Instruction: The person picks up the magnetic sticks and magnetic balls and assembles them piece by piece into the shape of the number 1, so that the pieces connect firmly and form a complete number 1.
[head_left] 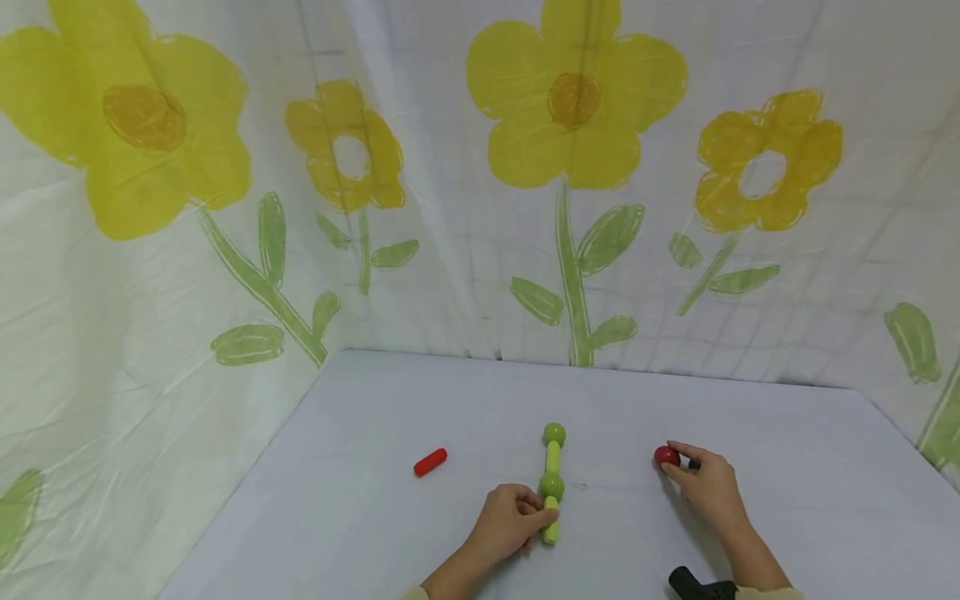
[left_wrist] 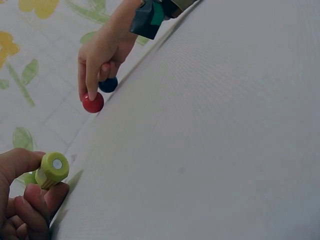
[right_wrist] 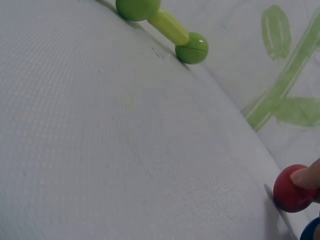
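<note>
My left hand [head_left: 510, 521] pinches the lower yellow-green rod [head_left: 551, 533] between thumb and fingers. That rod joins a green ball [head_left: 551, 486], followed by a second rod [head_left: 552, 457] and a far green ball [head_left: 554, 433], all in one line on the table. In the left wrist view, the held rod's free end [left_wrist: 57, 164] shows a silvery disc. To the right, my right hand [head_left: 712, 492] pinches a red ball [head_left: 666, 455] in its fingertips. A dark blue ball [left_wrist: 108, 84] sits under the same hand's fingers, partly hidden.
On the left of the white table [head_left: 337, 500] lies a red rod [head_left: 431, 462]. A bit of something red [head_left: 527, 546] shows beneath my left hand. A black device [head_left: 701, 585] is by my right wrist. A flowered curtain [head_left: 442, 250] hangs along the table's back edge.
</note>
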